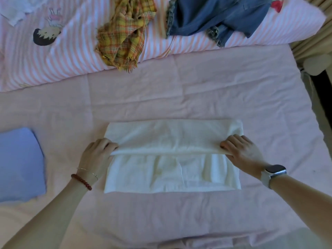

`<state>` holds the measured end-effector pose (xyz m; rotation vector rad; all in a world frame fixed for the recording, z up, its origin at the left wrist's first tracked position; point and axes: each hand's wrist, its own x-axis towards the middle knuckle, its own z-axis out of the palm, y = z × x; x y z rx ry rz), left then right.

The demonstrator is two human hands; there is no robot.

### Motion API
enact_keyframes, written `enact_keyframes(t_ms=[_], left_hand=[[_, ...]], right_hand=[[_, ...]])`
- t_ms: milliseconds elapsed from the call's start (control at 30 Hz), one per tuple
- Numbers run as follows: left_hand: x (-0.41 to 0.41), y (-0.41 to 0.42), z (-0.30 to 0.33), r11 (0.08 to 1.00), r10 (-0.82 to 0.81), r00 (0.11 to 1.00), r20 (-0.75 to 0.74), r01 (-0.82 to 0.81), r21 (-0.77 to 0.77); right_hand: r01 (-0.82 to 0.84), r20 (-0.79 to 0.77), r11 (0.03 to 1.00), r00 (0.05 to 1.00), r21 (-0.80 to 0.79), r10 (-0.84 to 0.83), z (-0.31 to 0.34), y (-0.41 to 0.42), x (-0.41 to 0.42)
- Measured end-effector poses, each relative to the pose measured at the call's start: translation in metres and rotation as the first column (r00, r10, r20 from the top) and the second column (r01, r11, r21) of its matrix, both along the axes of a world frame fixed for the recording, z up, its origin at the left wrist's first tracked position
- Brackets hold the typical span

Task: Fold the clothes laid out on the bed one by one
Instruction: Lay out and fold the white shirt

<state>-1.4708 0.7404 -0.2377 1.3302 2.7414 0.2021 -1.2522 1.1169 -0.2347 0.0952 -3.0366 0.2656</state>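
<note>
Forearms enter from the bottom corners of the frame, nearest the lens; left wrist carries a red bead bracelet (81, 182), right wrist a watch (274, 172). Left hand (98, 155), fingers curled and pinching the left end of a raised fold. Right hand (241, 152), fingers likewise curled round the right end of the same fold. Between them, the white garment (172, 157), centre of frame on the pink bedsheet (197, 97): already a wide rectangle, its far portion lifted into a doubled edge running hand to hand across the middle, the near portion lying flat. Judgement: mid-fold on this piece, likely the halving fold. The next move calls for carrying both ends evenly toward the near edge, keeping corners matched, then flattening. Cloth looks soft, thin, faintly creased, with a seam or inner panel showing through near the lower middle. Outward: folded blue item (19, 164) at left edge, seemingly done. Upper frame, on the striped quilt (71, 56): crumpled yellow plaid cloth (125, 33) and dark blue garment (215, 13), both unfolded.
</note>
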Motion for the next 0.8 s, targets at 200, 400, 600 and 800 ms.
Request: enact_keyframes(t_ms=[200, 400, 600, 800], left_hand=[[0.066, -0.039, -0.016, 0.999, -0.023, 0.999, 0.044, 0.025, -0.038], [0.096, -0.053, -0.03, 0.99, 0.064, 0.994, 0.093, -0.051, -0.134], [0.103, -0.056, -0.038, 0.954, 0.15, 0.981, 0.123, -0.111, -0.279], [0.101, -0.027, -0.034, 0.962, 0.179, 0.974, 0.14, -0.144, -0.233]], right_hand=[[-0.046, 0.137, 0.998, 0.99, 0.038, 0.041, -0.014, -0.034, 0.054], [0.044, 0.222, 0.998, 0.973, 0.051, -0.054, -0.028, -0.059, 0.078], [0.153, 0.387, 0.983, 0.904, 0.103, -0.181, -0.04, -0.082, 0.097], [0.222, 0.293, 0.974, 0.93, 0.04, -0.224, -0.036, -0.107, 0.069]])
